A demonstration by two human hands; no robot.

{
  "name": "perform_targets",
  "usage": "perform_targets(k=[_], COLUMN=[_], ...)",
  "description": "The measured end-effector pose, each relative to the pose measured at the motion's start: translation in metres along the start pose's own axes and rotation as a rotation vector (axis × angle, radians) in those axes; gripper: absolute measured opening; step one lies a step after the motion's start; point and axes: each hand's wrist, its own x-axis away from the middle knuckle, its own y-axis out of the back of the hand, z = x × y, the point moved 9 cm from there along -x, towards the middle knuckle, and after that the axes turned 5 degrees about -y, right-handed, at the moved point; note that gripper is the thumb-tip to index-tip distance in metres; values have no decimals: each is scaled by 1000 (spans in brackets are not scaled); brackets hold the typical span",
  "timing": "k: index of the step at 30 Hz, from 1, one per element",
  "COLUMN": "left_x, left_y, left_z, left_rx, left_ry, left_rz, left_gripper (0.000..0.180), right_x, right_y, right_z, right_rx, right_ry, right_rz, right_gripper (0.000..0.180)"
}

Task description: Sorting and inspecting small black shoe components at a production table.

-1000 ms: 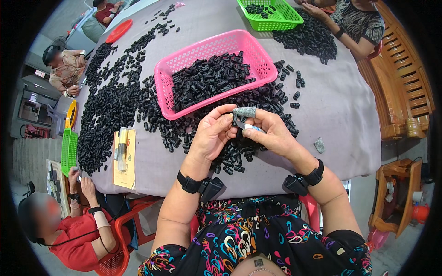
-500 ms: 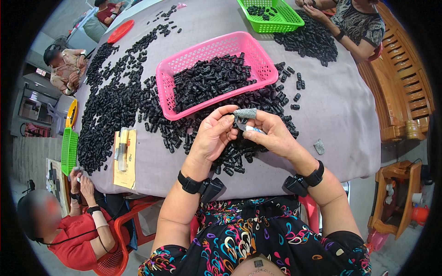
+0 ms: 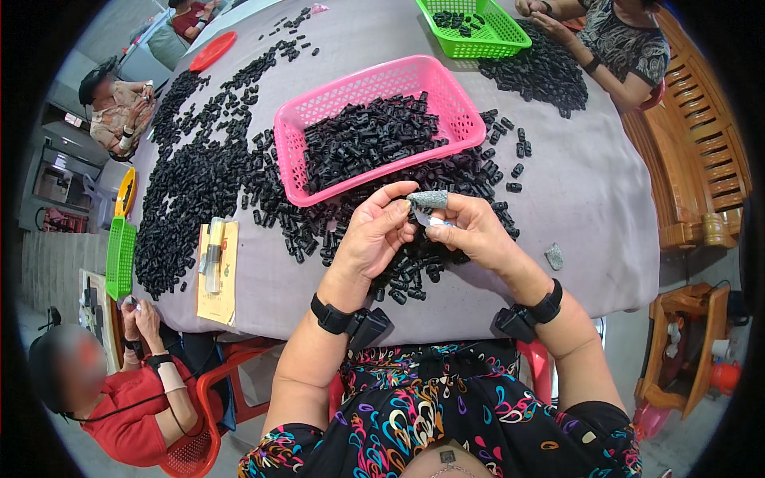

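Nearest, left hand (image 3: pixel 373 239) and right hand (image 3: pixel 470 231) meeting above the worktop (image 3: pixel 590 199) edge, both pinched on a small grey piece (image 3: pixel 428 198) at the fingertips; probably light, stiff, easily fumbled, best nipped by its ends. Beneath and beyond, loose black parts (image 3: pixel 199 183) strewn; farther, pink basket (image 3: pixel 362 84) heaped with them; farthest, green basket (image 3: pixel 510 36).

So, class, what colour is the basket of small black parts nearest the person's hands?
Pink: the basket shows best in the head view, just beyond both hands.
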Motion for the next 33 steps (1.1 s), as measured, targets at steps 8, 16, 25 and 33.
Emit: perform_targets(k=[8, 16, 25, 33], left_x=[-1, -1, 0, -1], left_y=[-1, 0, -9, -6], left_z=[3, 3, 2, -2], left_rx=[-28, -12, -3, -24], left_ry=[-2, 2, 10, -9], left_rz=[76, 82, 129, 61], left_gripper=[42, 42, 46, 45], right_x=[-2, -2, -3, -1], right_y=[6, -1, 4, -2], right_z=[-7, -4, -10, -2], right_rx=[-22, -51, -134, -119], right_ry=[-7, 3, -37, -34], right_rz=[-1, 29, 9, 62], right_gripper=[30, 37, 36, 36])
